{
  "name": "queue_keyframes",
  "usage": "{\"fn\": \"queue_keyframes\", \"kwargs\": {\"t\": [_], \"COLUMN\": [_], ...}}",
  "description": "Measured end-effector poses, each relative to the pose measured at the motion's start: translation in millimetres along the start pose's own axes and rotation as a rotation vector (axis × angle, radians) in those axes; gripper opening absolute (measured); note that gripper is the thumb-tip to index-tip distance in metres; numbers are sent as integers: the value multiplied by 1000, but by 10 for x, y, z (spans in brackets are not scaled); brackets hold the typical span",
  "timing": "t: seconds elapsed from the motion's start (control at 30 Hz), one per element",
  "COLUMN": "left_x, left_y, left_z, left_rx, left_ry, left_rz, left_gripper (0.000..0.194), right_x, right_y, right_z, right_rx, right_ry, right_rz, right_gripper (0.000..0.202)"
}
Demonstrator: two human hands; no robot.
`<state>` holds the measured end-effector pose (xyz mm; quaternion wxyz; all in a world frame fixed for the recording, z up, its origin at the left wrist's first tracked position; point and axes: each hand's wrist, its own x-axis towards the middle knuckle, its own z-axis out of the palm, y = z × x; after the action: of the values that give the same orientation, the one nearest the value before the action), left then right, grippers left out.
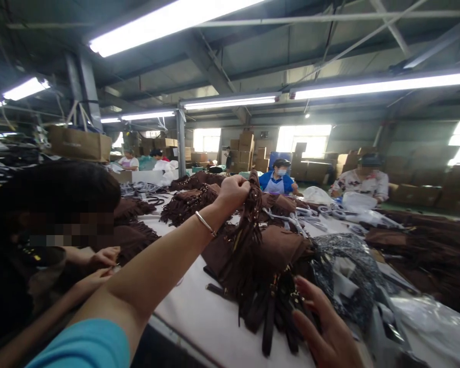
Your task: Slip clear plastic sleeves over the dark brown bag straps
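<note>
While the left hand pinches brown fringed material above a matching pile on a white table — apparently so strands hang loose — the right hand hovers open-fingered beside dark straps.

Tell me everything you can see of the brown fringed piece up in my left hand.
The brown fringed piece looks like soft, suede-like material, bunched at the top and falling into thin, dark strips with small, shiny, gold-coloured spots among them. The left hand grips it near its top edge, so it hangs roughly upright in front of the brown bags on the table. Its lower end merges with them, so whether it is separate is unclear. The right hand is lower down, away from the gripped top.
</note>
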<state>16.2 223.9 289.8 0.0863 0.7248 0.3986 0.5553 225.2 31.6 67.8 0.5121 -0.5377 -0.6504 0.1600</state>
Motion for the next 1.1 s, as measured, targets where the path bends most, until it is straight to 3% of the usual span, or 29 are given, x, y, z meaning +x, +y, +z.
{"fn": "queue_keyframes", "kwargs": {"t": [0.1,0.2,0.3,0.37,0.43,0.5,0.6,0.7,0.8,0.87,0.93,1.03,1.1], "left_x": [-220,-375,-484,-595,-806,-1155,-1902,-2701,-3230,-3336,-3278,-3098,-3040], "left_y": [315,555,606,499,296,50,-273,-449,-486,-465,-440,-426,-448], "left_z": [2,101,312,512,721,876,945,900,902,952,1018,1107,1157], "left_rx": [232,407,503,515,499,461,301,45,-318,-602,-871,-1083,-1035], "left_ry": [-37,-95,-268,-448,-622,-724,-664,-576,-681,-679,-613,-528,-515], "left_rz": [191,421,747,928,945,788,376,-157,-815,-1147,-1302,-1345,-1280], "left_gripper": [18,21,25,26,25,19,16,18,22,26,31,31,29], "right_x": [452,689,652,508,305,67,-305,-630,-848,-930,-978,-1018,-1024], "right_y": [-600,-912,-807,-598,-355,-117,186,349,311,204,94,30,70], "right_z": [202,388,525,612,699,762,745,613,507,504,554,652,681], "right_rx": [423,720,879,963,971,905,829,768,751,857,1001,1043,855], "right_ry": [-85,-55,58,74,62,35,-14,11,-9,-66,-121,-258,-403], "right_rz": [63,181,346,512,737,941,1069,1052,1001,991,1014,1032,982], "right_gripper": [74,63,53,50,40,26,15,19,26,30,34,40,44]}}
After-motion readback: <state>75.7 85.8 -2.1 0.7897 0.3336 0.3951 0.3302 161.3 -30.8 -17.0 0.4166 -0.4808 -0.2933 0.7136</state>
